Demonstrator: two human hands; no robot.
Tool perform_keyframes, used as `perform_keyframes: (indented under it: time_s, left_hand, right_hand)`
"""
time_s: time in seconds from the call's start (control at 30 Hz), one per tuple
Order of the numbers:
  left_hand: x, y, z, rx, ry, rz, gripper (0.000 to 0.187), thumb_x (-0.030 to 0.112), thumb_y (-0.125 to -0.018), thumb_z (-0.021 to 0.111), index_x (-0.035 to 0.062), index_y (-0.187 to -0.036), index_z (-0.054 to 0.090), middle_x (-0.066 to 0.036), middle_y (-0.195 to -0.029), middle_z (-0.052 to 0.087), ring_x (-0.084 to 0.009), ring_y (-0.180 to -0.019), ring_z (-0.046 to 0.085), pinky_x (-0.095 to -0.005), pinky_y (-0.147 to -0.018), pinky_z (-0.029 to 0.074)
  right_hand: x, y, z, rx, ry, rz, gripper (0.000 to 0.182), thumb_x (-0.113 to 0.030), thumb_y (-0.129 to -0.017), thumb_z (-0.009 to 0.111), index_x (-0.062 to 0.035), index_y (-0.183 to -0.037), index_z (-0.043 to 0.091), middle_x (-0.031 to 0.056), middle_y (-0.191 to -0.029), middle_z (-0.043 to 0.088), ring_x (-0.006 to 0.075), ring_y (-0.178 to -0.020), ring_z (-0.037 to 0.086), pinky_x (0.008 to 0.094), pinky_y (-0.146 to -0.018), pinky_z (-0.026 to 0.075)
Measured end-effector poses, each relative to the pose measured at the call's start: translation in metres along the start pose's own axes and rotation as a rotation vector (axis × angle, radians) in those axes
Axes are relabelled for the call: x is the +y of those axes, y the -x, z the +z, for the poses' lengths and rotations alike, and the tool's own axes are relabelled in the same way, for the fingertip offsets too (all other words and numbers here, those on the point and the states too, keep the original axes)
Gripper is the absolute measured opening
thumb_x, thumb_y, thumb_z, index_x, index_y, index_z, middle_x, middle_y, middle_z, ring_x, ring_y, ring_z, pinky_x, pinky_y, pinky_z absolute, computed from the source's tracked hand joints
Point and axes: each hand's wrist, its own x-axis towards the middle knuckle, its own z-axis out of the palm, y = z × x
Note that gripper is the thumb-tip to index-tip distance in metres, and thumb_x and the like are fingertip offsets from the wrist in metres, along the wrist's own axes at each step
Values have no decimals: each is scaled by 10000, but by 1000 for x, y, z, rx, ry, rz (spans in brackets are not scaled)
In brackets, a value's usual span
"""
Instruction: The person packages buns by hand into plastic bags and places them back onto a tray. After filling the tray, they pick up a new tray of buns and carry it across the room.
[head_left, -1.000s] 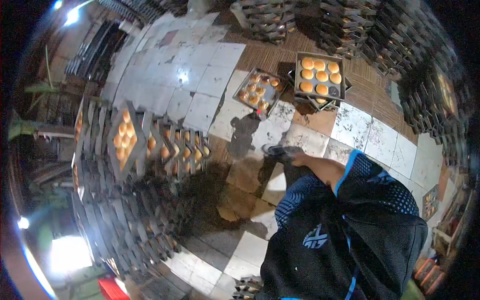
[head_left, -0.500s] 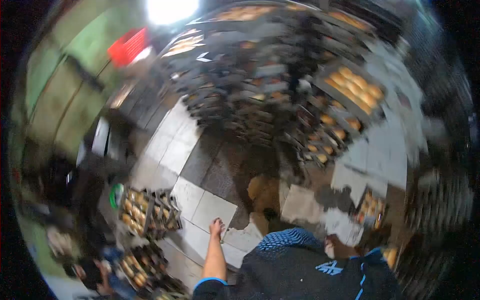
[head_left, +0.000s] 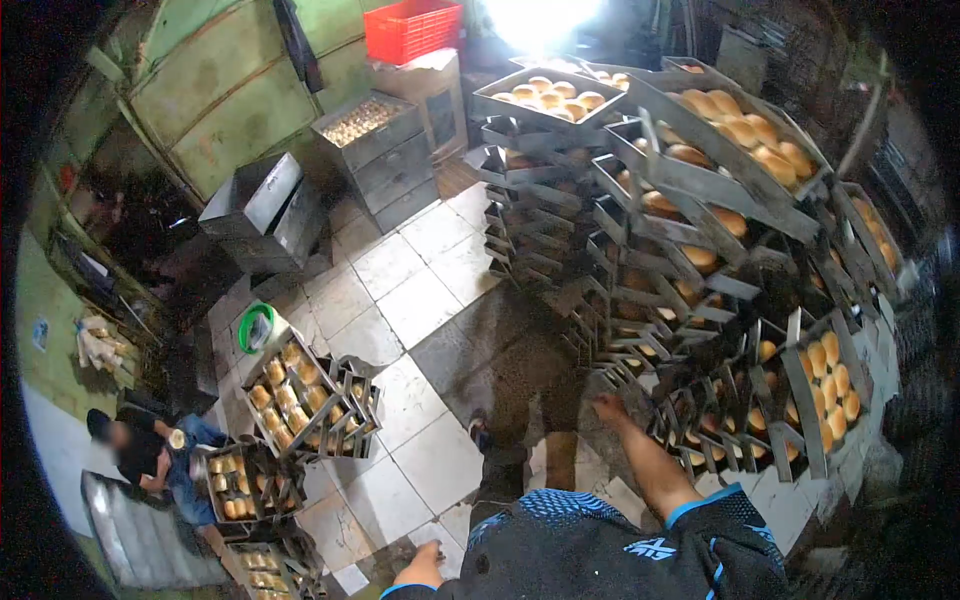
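My right hand point(head_left: 607, 407) is stretched forward, empty, with loosely parted fingers, beside the tall stacks of metal trays. Nearest to it is the lower part of a leaning stack, topped by a tray of bread rolls point(head_left: 828, 385). My left hand point(head_left: 425, 562) hangs low over the tiles near my body; its fingers are loosely bent and hold nothing I can see. Higher up, another tray of buns point(head_left: 745, 130) tops a crisscross stack, and a further bun tray point(head_left: 550, 97) stands behind it under the lamp.
A seated person point(head_left: 150, 455) is at the lower left beside stacked bread trays point(head_left: 293, 395). A green round container point(head_left: 255, 328) stands there. Metal boxes point(head_left: 260, 215), a tray of small pieces point(head_left: 366, 121) and a red crate point(head_left: 412, 30) line the wall. White tiles point(head_left: 405, 385) cover the floor.
My view has turned right to left and steadied, so the wall and stacks now look sharp. My right arm has come into view, reaching forward; my left hand has drawn back toward my body.
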Motion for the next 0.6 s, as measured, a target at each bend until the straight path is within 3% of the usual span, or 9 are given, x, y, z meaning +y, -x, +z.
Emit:
perform_keyframes:
  time_s: [0.13, 0.2, 0.27, 0.33, 0.37, 0.43, 0.47, 0.57, 0.6]
  left_hand:
    - [79, -43, -28, -79, 50, 120, 317, 280, -821, 644, 30, -1010, 601, -134, -755, 586, -282, -644, 615, -454, -570, 531]
    - [148, -47, -47, -27, 59, 215, 307, 268, -822, 633, 36, -1021, 596, -139, -746, 580, -282, -630, 613, -451, -569, 530]
    - [241, -95, -55, 118, 343, -148, 269, 251, -819, 625, 41, -986, 602, -125, -733, 577, -271, -607, 606, -432, -542, 521]
    - [335, -125, -71, 169, 340, 12, 226, 238, -827, 609, 46, -948, 606, -100, -709, 564, -252, -594, 599, -414, -510, 506]
    - [372, -136, -78, 194, 328, 83, 207, 231, -831, 601, 49, -928, 608, -88, -697, 558, -242, -588, 596, -405, -494, 499]
    - [462, -141, -88, 121, 273, 260, 179, 245, -864, 555, 89, -925, 618, -38, -688, 546, -196, -592, 587, -361, -477, 473]
    - [504, -150, -88, 138, 240, 294, 158, 235, -866, 555, 107, -944, 607, -19, -719, 559, -179, -619, 588, -342, -506, 473]
    - [610, -178, -87, 88, 152, 413, 135, 203, -871, 564, 132, -982, 591, -8, -739, 571, -159, -626, 588, -317, -506, 469]
    - [638, -203, -82, 44, 274, 384, 145, 205, -871, 582, 123, -991, 590, -11, -758, 589, -156, -631, 598, -313, -496, 469]
  right_hand:
    - [-71, -61, 60, -49, 125, -103, 443, -351, -916, 581, -102, -1282, 564, 121, -1063, 656, 269, -903, 652, 444, -730, 542]
    - [-114, -50, 64, -245, 92, 131, 459, -333, -919, 567, -85, -1305, 544, 130, -1089, 653, 269, -902, 657, 445, -729, 544]
    - [-151, -57, 70, -309, 73, 266, 470, -328, -916, 562, -68, -1306, 540, 139, -1097, 652, 273, -895, 661, 445, -725, 546]
    - [-194, -76, 70, -237, 75, 304, 475, -334, -905, 565, -50, -1286, 553, 147, -1088, 653, 280, -881, 664, 445, -718, 548]
    - [-226, -86, 74, -58, 93, 125, 463, -333, -870, 586, -7, -1198, 607, 156, -1029, 670, 276, -880, 665, 438, -713, 541]
    - [-216, -188, 76, 94, 285, -66, 417, -303, -837, 608, 11, -1109, 649, 167, -967, 684, 280, -902, 663, 439, -739, 524]
    - [-311, -153, 58, 276, 201, -395, 371, -268, -832, 600, 4, -1077, 661, 181, -942, 688, 282, -894, 670, 428, -749, 510]
    - [-485, -170, 13, 464, 101, -611, 225, -155, -844, 611, -5, -1004, 660, 181, -881, 689, 281, -836, 681, 416, -707, 512]
    - [-537, -178, -6, 534, -21, -708, 240, -198, -826, 652, -22, -987, 677, 183, -888, 700, 279, -824, 694, 419, -712, 524]
